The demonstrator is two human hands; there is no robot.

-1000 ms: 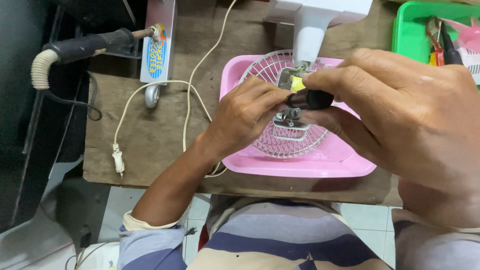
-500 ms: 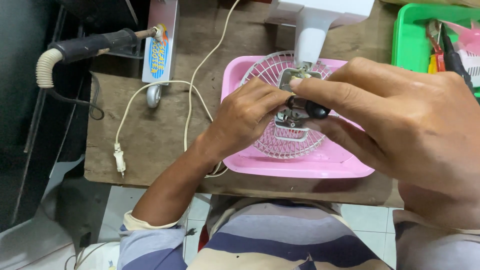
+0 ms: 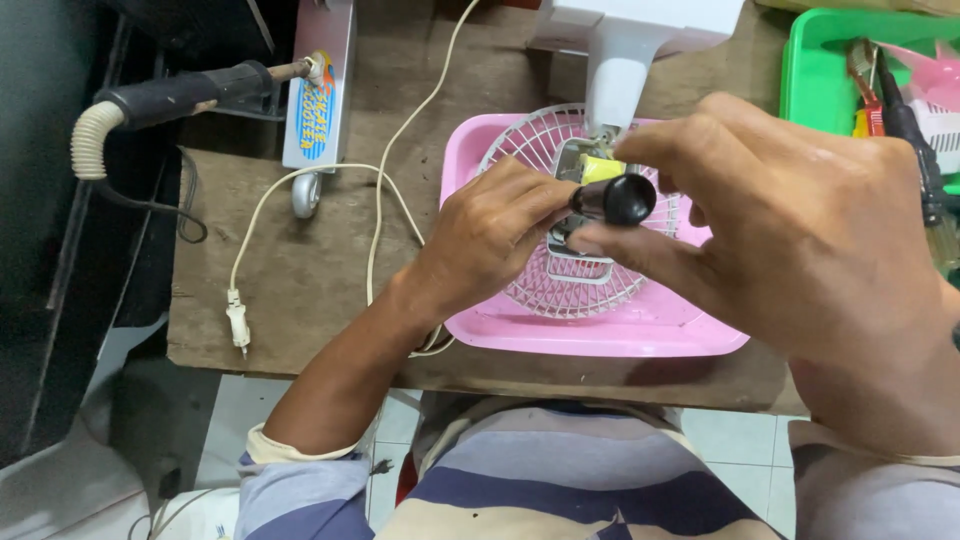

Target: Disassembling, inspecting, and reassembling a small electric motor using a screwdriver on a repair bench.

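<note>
Worn brown wood makes up the table (image 3: 300,290), with pale floor tiles showing below its near edge. On it sits a pink tray (image 3: 600,335) holding a small white fan laid on its back, its wire grille (image 3: 560,285) facing up and its white stand (image 3: 625,60) pointing away from the person.

Both hands meet over the fan's hub. The right hand (image 3: 800,240) has its grip closed on a screwdriver (image 3: 610,198), thumb and fingers pinching the black and yellow handle. The left hand (image 3: 490,235) has its grip curled on the metal bracket just beside the handle, steadying it.

The screwdriver's long axis runs close to the line of sight, slightly tilted: the rounded black butt points up toward the person, and the tip points down into the hub beneath the grip, hidden by the fingers.

What could go wrong: since the tip is out of sight, it may ride out of the screw head and jab the left fingertips, which lie touching the handle. A hard push could also bend the thin grille wires or slide the tray toward the table edge just under the wrists. The white cord (image 3: 300,190) loops left of the left grip and could snag a forearm.
</note>
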